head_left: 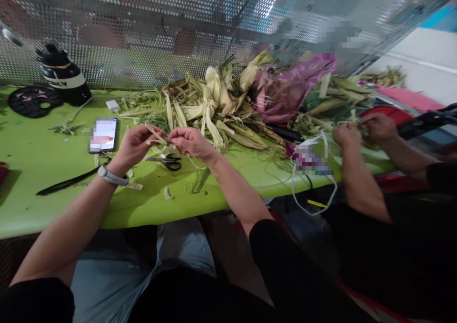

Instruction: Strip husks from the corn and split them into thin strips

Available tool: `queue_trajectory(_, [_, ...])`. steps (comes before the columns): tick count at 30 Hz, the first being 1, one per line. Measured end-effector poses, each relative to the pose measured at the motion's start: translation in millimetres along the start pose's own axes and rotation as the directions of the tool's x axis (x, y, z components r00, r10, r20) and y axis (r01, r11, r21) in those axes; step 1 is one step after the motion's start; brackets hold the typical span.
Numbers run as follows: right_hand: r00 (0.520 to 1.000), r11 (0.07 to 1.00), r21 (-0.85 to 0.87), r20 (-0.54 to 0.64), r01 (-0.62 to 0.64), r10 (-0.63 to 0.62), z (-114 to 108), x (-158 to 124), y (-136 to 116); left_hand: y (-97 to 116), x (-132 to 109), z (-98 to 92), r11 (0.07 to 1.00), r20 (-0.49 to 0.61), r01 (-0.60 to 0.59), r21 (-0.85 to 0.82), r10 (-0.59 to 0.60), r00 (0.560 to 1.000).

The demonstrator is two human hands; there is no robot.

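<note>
My left hand [134, 144], with a pale watch band [112, 175] at the wrist, pinches a pale strip of corn husk [155, 133] over the green tabletop [203, 204]. My right hand [191, 143] is closed at the strip's other end, its thumb and fingertips pressed together; exactly what lies between them is hidden. Just below the hands lies a pair of black-handled scissors [172, 163]. Behind them spreads a heap of dried corn husks [217, 101]. Small husk scraps [167, 193] are scattered in front.
A lit phone [104, 135], its black strap [67, 184], a white charger [113, 105] and a black bottle [64, 77] are on the left. A purple plastic bag [282, 92] sits on the heap. At right, another person's hands [348, 133] work beside a red round object [383, 116].
</note>
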State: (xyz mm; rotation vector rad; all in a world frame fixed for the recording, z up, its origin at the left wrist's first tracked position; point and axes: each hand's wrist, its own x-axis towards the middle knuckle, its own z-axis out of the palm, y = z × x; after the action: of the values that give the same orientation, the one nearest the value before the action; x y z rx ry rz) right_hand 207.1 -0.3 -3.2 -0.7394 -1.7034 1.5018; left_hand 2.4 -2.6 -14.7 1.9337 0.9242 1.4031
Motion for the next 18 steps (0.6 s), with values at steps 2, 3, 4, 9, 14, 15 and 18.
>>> queue_trajectory(2, [1.000, 1.000, 0.003, -0.013, -0.001, 0.001, 1.4, 0.4, 0.0, 1.1, -1.0, 1.7, 1.000, -0.012, -0.010, 0.014, 0.010, 1.000])
queue_trajectory(3, [1.000, 1.000, 0.007, -0.019, 0.001, -0.001, 2.1, 0.6, 0.0, 1.5, -1.4, 2.6, 1.000, -0.016, -0.016, 0.018, 0.016, 1.000])
queue_trajectory(4, [1.000, 1.000, 0.014, -0.024, 0.006, -0.006, 2.6, 0.7, 0.1, 1.8, -1.7, 3.4, 0.999, -0.020, -0.024, 0.022, 0.025, 0.999])
queue_trajectory(9, [0.999, 0.998, 0.041, -0.014, 0.044, -0.043, 1.4, 0.8, 1.8, -0.1, -2.6, 4.0, 0.994, -0.015, -0.094, 0.052, 0.095, 0.995])
queue_trajectory(14, [0.997, 0.998, 0.045, -0.063, 0.041, -0.038, -1.9, 1.3, 1.5, -5.3, -4.1, -0.4, 0.983, -0.008, -0.128, 0.134, 0.131, 0.991])
queue_trajectory(15, [0.997, 0.998, 0.049, -0.072, 0.039, -0.035, -2.2, 1.7, 1.1, -5.7, -4.3, -1.0, 0.979, -0.010, -0.130, 0.160, 0.133, 0.991])
queue_trajectory(18, [0.994, 0.998, 0.056, -0.102, 0.035, -0.029, -2.6, 3.2, 0.9, -4.6, -4.8, -1.7, 0.970, -0.011, -0.138, 0.200, 0.143, 0.990])
